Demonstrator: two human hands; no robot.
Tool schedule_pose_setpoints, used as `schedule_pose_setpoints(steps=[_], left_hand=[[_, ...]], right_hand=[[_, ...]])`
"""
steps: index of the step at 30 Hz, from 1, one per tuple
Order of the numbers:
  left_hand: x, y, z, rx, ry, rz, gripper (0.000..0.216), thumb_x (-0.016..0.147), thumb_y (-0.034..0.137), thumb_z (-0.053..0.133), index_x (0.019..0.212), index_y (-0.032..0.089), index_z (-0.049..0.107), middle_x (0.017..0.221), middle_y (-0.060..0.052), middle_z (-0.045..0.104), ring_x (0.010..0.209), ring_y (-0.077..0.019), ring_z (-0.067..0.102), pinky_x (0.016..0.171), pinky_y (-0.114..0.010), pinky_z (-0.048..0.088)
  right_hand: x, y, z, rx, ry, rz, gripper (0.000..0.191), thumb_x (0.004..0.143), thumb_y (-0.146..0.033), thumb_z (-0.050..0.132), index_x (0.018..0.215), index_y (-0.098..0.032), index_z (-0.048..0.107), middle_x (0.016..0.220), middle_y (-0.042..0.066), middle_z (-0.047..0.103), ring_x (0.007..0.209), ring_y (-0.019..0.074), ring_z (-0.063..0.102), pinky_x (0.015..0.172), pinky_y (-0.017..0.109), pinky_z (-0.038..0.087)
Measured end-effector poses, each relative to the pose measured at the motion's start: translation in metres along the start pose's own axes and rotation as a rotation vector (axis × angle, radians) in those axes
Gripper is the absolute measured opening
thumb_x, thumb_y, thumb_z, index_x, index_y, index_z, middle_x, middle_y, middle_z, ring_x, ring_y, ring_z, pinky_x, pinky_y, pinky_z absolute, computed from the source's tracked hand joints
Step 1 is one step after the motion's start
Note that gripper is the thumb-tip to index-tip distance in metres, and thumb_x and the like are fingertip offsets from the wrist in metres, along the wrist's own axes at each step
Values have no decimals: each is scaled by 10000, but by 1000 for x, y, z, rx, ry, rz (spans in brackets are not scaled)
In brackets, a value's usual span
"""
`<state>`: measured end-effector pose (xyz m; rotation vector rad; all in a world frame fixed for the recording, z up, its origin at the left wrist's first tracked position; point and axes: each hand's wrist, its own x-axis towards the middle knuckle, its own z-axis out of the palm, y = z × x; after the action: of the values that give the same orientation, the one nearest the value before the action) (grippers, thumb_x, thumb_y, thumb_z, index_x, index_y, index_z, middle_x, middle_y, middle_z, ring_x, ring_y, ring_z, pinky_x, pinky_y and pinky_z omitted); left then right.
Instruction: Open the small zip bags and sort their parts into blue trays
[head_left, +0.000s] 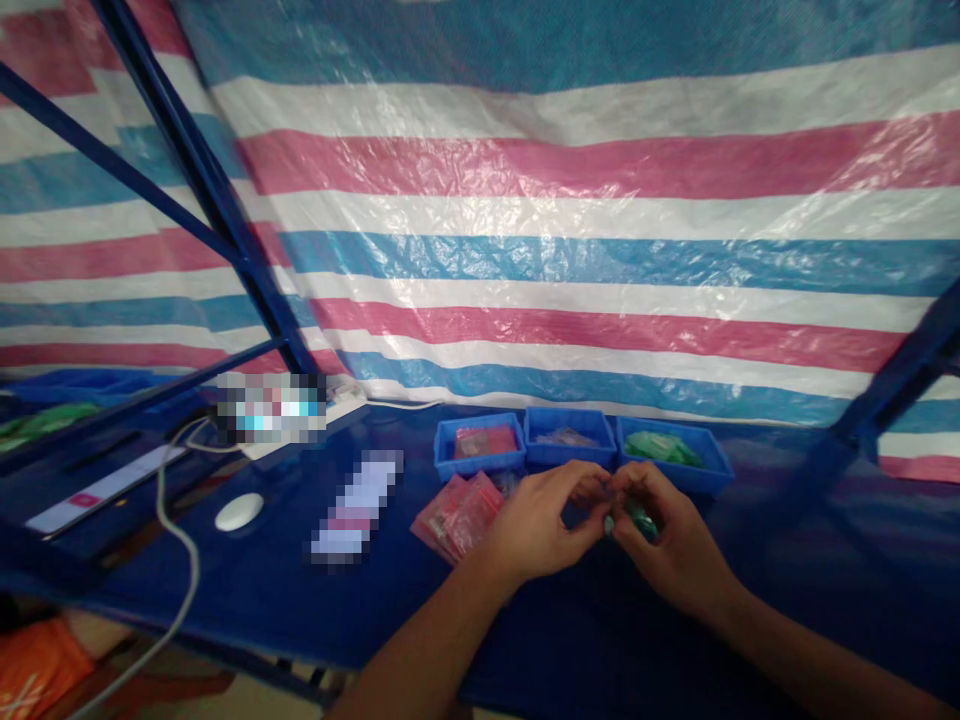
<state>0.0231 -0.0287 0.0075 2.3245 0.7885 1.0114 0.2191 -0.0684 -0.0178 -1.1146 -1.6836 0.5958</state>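
Note:
My left hand (544,520) is closed in a pinch, its fingertips meeting those of my right hand (671,545) above the blue table. A shiny green plastic packet (643,520) shows inside the curl of my right fingers. What the left fingertips pinch is too small and hidden to tell. Red plastic packets (461,515) lie in a loose pile beside my left hand. Behind the hands stand three blue bins in a row: the left bin (480,466) has red packets in it, the middle bin (568,457) clear ones, and the right bin (712,474) green packets (663,447).
To the left lie a white oval object (239,511), a pixelated strip (356,508) and a power strip (341,405) with a white cable (193,570). Striped plastic sheeting (570,200) hangs behind, between blue metal posts (255,270). Someone's orange garment (41,665) shows at lower left.

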Motion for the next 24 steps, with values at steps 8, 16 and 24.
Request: schedule_pose_setpoints(steps=[8, 16, 24], left_hand=[[-4, -1, -3, 54, 22, 15, 486, 973, 241, 637, 1439, 248, 497, 1130, -27, 764, 998, -181, 742, 937, -308, 592], [0, -1, 2, 91, 46, 189, 121, 1054, 257, 531, 1066, 192, 632, 1009, -64, 702, 954, -187, 686, 888, -313, 563], [2, -1, 9, 106, 111, 236, 211, 1020, 316, 640, 1197, 202, 656, 1138, -83, 693, 1055, -199, 684, 960, -332, 565]], right_hand=[[-4, 3, 0, -63, 75, -49, 174, 970, -266, 629, 1140, -261, 592, 971, 33, 659, 859, 218, 678, 767, 339, 554], [0, 9, 0, 200, 172, -30, 400, 975, -412, 707, 1327, -278, 574, 921, 13, 657, 848, 204, 677, 855, 370, 584], [8, 11, -10, 266, 192, 15, 258, 932, -461, 756, 1068, -244, 721, 863, 34, 738, 766, 205, 709, 751, 348, 594]])
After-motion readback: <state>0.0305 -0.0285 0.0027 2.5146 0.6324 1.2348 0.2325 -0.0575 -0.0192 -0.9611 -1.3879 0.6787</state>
